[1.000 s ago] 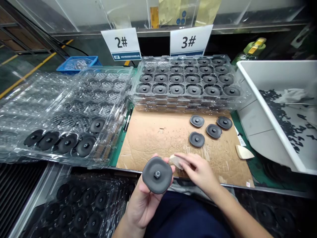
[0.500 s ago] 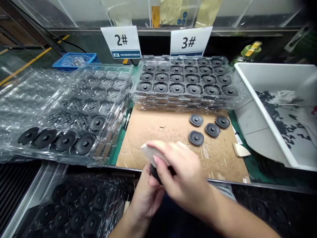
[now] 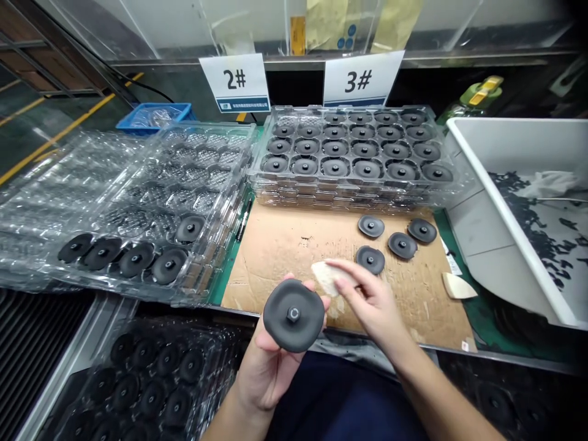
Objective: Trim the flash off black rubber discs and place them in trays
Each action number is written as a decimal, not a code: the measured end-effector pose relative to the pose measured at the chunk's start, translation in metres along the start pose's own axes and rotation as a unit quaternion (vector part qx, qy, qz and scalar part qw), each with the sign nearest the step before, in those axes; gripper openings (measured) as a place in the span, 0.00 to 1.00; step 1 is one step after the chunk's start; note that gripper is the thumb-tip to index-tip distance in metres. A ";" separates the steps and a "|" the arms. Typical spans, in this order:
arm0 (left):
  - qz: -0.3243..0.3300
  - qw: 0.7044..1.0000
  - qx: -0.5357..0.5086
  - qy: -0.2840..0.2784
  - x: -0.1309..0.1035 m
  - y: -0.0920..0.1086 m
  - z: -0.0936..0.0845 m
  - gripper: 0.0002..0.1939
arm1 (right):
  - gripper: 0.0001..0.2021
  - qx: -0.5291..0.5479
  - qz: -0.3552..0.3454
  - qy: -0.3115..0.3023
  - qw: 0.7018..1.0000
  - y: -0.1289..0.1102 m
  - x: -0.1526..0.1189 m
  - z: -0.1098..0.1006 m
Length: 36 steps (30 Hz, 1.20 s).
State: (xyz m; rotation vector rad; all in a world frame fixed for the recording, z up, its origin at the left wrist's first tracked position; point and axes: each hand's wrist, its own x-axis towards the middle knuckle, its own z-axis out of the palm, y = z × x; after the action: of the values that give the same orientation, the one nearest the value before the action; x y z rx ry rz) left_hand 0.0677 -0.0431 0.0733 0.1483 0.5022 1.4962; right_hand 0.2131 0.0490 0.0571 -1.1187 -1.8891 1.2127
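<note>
A round black plastic part (image 3: 294,334) with a small raised hub faces up in my left hand (image 3: 271,370), whose fingers grip it from behind and at the rim. Just right of it, my right hand (image 3: 370,300) pinches a cream-white wedge-shaped pad (image 3: 327,278), apart from the part. Several like black discs (image 3: 370,260) lie loose on the cardboard sheet (image 3: 275,245) beyond my hands. A second cream wedge (image 3: 459,286) rests at the cardboard's right edge.
A clear tray stack (image 3: 340,190) full of black discs stands at the back. To the left, another clear tray (image 3: 151,211) holds several discs in its near rows. A white bin (image 3: 509,239) with black scraps is at right. Below left sit more filled trays (image 3: 151,392).
My hands have moved apart. The black part has turned from edge-on to face up in my left hand, and my right hand has drawn the wedge away from it.
</note>
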 end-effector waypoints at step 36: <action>0.101 0.732 0.671 -0.050 0.017 -0.029 0.014 0.48 | 0.09 0.379 0.152 -0.032 0.912 0.011 -0.049 -0.037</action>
State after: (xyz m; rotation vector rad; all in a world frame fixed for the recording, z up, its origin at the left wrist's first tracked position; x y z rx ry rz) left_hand 0.0999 -0.0266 0.0707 1.4496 1.4454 1.0264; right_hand 0.2692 0.0225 0.0585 -0.9379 -1.0996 1.9441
